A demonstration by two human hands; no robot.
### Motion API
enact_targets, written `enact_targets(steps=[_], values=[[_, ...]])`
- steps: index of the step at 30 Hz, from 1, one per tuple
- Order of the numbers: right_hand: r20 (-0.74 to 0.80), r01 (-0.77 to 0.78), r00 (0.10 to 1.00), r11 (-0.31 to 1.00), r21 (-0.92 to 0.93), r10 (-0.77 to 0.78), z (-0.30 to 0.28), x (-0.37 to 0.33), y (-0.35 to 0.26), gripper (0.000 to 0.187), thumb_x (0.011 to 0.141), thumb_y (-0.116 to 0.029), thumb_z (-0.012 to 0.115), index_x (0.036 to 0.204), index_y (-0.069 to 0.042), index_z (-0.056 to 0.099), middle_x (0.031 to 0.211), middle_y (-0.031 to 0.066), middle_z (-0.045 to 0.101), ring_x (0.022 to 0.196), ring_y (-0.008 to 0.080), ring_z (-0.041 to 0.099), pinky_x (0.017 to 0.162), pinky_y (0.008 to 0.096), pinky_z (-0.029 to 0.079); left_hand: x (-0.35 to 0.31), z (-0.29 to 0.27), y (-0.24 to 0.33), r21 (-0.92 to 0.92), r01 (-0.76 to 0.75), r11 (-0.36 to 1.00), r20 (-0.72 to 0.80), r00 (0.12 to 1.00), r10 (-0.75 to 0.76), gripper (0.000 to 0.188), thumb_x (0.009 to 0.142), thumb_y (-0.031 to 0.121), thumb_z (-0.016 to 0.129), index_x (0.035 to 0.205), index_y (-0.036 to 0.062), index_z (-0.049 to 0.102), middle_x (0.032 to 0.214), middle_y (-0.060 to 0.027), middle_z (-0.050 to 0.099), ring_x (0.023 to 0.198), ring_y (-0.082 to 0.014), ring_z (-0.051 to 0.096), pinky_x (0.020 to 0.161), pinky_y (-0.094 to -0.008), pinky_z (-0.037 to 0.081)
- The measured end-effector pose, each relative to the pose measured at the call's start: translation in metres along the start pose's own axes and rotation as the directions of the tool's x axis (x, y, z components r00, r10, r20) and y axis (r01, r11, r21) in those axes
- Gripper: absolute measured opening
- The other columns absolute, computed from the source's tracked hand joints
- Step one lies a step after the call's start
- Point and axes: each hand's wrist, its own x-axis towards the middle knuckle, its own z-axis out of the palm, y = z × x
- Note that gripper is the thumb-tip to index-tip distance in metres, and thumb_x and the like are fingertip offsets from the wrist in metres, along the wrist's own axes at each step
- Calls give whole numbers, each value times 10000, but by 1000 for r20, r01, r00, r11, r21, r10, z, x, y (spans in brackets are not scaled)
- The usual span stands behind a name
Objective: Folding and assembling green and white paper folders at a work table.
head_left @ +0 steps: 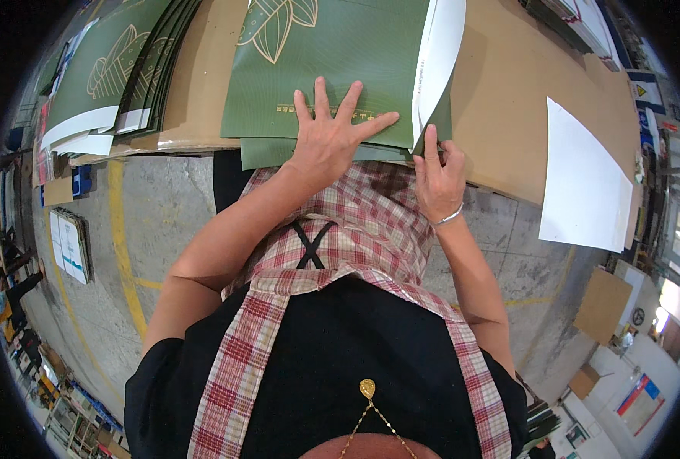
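Note:
A large green printed sheet (pixel 340 53) with gold leaf line drawings lies in front of me at the table's near edge. Along its right side a white flap (pixel 438 57) stands curled up. My left hand (pixel 326 141) is pressed flat on the sheet's lower part, fingers spread. At the lower right corner, my right hand (pixel 438 174) has its thumb and fingers closed on the sheet's edge, just below the flap. Another green layer (pixel 267 153) shows underneath, jutting past the table edge; how many layers lie there is hidden.
Several similar green sheets (pixel 99 80) are stacked, fanned, on the table's left end. The table is covered in brown cardboard (pixel 501 99). On the right a white sheet (pixel 585 180) overhangs the edge; a pile of printed sheets (pixel 577 27) stands behind it. A bundle (pixel 70 245) rests on the floor, left.

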Motion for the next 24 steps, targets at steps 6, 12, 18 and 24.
enact_targets(steps=[6, 12, 18, 24], values=[[24, 15, 1000, 1000, -25, -14, -2, 1, 1, 559, 885, -210, 712, 1418, -122, 569, 1082, 145, 503, 873, 280, 549, 738, 375, 514, -1, 3, -3, -12, -14, 1000, 7, 1000, 14, 760, 888, -3, 491, 1435, 523, 460, 1550, -157, 372, 1298, -575, 386, 987, -779, 282], [30, 54, 998, 997, -59, -52, -6, 5, 0, 558, 892, -222, 706, 1423, -129, 564, 1056, 137, 502, 861, 278, 542, 728, 376, 507, -1, 6, -5, -60, -39, 997, -16, 999, 38, 727, 852, 16, 531, 1405, 488, 511, 1524, -199, 386, 1308, -618, 327, 971, -825, 245], [76, 51, 996, 995, -82, -45, -7, 8, -2, 614, 873, -225, 721, 1450, -138, 530, 1051, 141, 505, 864, 299, 534, 750, 386, 505, -2, 6, -7, -58, -57, 997, 24, 998, 59, 725, 856, 39, 544, 1420, 491, 491, 1536, -201, 370, 1297, -637, 332, 963, -838, 232], [166, 47, 985, 997, -54, -37, -12, 12, -4, 629, 876, -221, 712, 1466, -155, 503, 1045, 149, 492, 878, 329, 510, 771, 412, 493, -3, 2, -7, -20, -61, 998, 67, 996, 62, 737, 888, 36, 523, 1441, 518, 454, 1581, -152, 314, 1315, -612, 333, 978, -814, 269]])
